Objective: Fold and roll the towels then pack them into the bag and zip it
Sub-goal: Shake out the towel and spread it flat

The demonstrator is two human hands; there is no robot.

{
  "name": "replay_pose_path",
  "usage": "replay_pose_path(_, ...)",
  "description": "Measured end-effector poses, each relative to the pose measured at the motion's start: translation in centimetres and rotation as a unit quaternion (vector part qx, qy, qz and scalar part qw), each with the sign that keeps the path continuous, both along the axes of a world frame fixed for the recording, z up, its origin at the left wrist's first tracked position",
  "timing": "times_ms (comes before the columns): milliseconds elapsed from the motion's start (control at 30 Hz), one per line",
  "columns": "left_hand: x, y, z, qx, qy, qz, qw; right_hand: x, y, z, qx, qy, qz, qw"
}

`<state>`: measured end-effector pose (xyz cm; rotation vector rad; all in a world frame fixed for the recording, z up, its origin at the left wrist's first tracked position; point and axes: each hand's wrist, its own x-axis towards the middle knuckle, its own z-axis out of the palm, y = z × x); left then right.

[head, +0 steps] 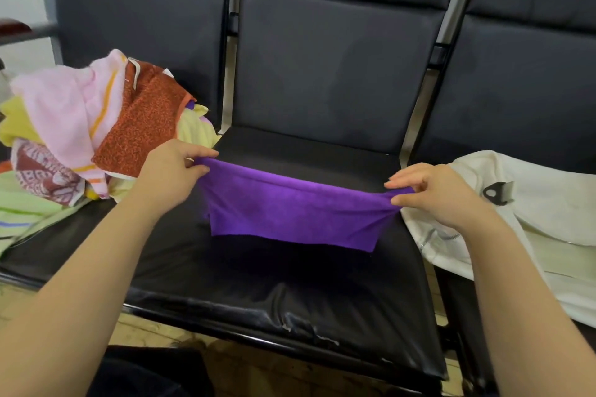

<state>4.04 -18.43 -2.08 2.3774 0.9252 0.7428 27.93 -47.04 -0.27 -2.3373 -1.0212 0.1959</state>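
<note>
Hands, 2.
- Left hand (171,171): grip clamped on the left top corner of the purple towel, pinched between thumb and fingers.
- Right hand (432,193): grip clamped on the right top corner of the same towel, fingers curled over the edge.

Purple towel (290,213), 1. Held stretched between the two hands above the middle seat (258,293). Its top edge is taut and the rest hangs down in a doubled layer. Whether the lower edge touches the seat cannot be told.

Towel pile (106,151), 1 heap on the left seat, beside the left hand. At least 5 pieces can be counted:
- 1 pink towel (64,106) with orange stripes, on top
- 1 orange-red speckled towel (142,126), lying against the pink one
- 1 pale yellow towel (16,129), underneath
- 1 maroon-patterned towel (38,171), low at the front
- 1 light green striped towel (22,208), at the bottom, spread on the seat

White bag (548,203), 1. It lies slack on the right seat, just beside the right hand. A black pull tab (496,192) lies on its top, and a run of zip teeth (433,237) shows near its left edge.

Black padded seats with backrests, 3, in one row.
</note>
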Motion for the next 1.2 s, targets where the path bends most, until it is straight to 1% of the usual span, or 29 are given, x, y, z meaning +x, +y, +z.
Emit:
replay_pose_path(100, -0.1, -0.1, -0.1, 0.003, 0.017, -0.001, 1.000, -0.2, -0.3, 0.4, 0.001, 0.023, -0.003, 1.000)
replay_pose_path(167, -0.1, 0.0, -0.4, 0.026, 0.027, 0.009, 0.999, -0.3, -0.4, 0.5, -0.002, 0.004, -0.004, 1.000)
replay_pose_path(233, 0.1, 0.4, -0.8, 0.055, -0.001, 0.025, 0.998, -0.5, -0.2, 0.8, -0.010, -0.056, 0.000, 0.998)
replay_pose_path(267, 0.1, 0.6, -0.8, 0.051, -0.027, 0.032, 0.998, -0.7, -0.2, 1.0, 0.001, -0.080, 0.003, 0.997)
replay_pose_path(300, 0.2, 0.9, -0.8, 0.037, -0.056, 0.034, 0.997, -0.9, -0.2, 1.2, 0.027, -0.083, 0.001, 0.996)
replay_pose_path(333, 0.3, 1.2, -0.7, 0.006, -0.086, 0.030, 0.996, -1.0, -0.2, 1.4, 0.072, -0.061, -0.007, 0.996)
replay_pose_path(367, 0.3, 1.4, -0.7, -0.050, -0.115, 0.021, 0.992, -1.2, -0.2, 1.6, 0.121, -0.030, -0.020, 0.992)
replay_pose_path(400, 0.3, 1.3, -0.5, -0.131, -0.158, 0.005, 0.979, -1.5, -0.2, 1.8, 0.169, -0.002, -0.037, 0.985)
replay_pose_path(467, 0.6, 0.7, -0.1, -0.279, -0.269, -0.019, 0.922, -2.1, 0.1, 2.1, 0.258, 0.048, -0.065, 0.963)
replay_pose_path(500, 0.8, 0.3, 0.1, -0.315, -0.308, -0.018, 0.898, -2.5, 0.4, 2.2, 0.301, 0.091, -0.075, 0.946)
replay_pose_path(533, 1.1, 0.1, 0.1, -0.326, -0.323, -0.005, 0.888, -2.9, 0.6, 2.3, 0.330, 0.144, -0.087, 0.929)
replay_pose_path(600, 1.6, -0.5, 0.1, -0.344, -0.315, 0.018, 0.884, -3.2, 0.9, 2.5, 0.344, 0.267, -0.102, 0.894)
replay_pose_path(667, 2.0, -0.3, -0.4, -0.377, -0.280, 0.029, 0.882, -3.0, 0.7, 2.4, 0.327, 0.386, -0.094, 0.857)
replay_pose_path(733, 2.2, 0.0, -1.0, -0.410, -0.248, 0.040, 0.877, -2.5, 0.5, 1.9, 0.297, 0.458, -0.065, 0.836)
replay_pose_path(767, 2.2, 0.0, -1.3, -0.428, -0.242, 0.049, 0.870, -2.1, 0.6, 1.3, 0.289, 0.469, -0.071, 0.832)
replay_pose_path(833, 2.6, -0.3, -1.5, -0.462, -0.245, 0.056, 0.850, -1.1, 1.4, -0.3, 0.300, 0.455, -0.144, 0.826)
replay_pose_path(900, 3.2, -1.2, -1.8, -0.480, -0.247, 0.047, 0.841, -1.2, 2.7, -1.5, 0.313, 0.409, -0.223, 0.827)
replay_pose_path(933, 3.5, -1.9, -1.8, -0.478, -0.238, 0.041, 0.845, -1.6, 3.4, -1.9, 0.300, 0.366, -0.245, 0.846)
replay_pose_path(967, 3.8, -2.8, -1.9, -0.470, -0.230, 0.035, 0.851, -2.4, 4.1, -2.2, 0.278, 0.315, -0.244, 0.874)
replay_pose_path(1033, 4.6, -5.0, -1.9, -0.454, -0.221, 0.012, 0.863, -4.9, 5.4, -2.4, 0.235, 0.186, -0.191, 0.935)
replay_pose_path(1067, 4.9, -6.2, -1.8, -0.452, -0.221, -0.005, 0.864, -6.4, 5.9, -2.3, 0.219, 0.128, -0.150, 0.956)
replay_pose_path(1133, 5.7, -8.9, -1.4, -0.462, -0.227, -0.052, 0.856, -8.9, 6.8, -2.6, 0.210, 0.067, -0.069, 0.973)
replay_pose_path(1200, 6.0, -11.1, -0.9, -0.459, -0.222, -0.102, 0.854, -10.3, 7.4, -3.5, 0.212, 0.051, -0.025, 0.976)
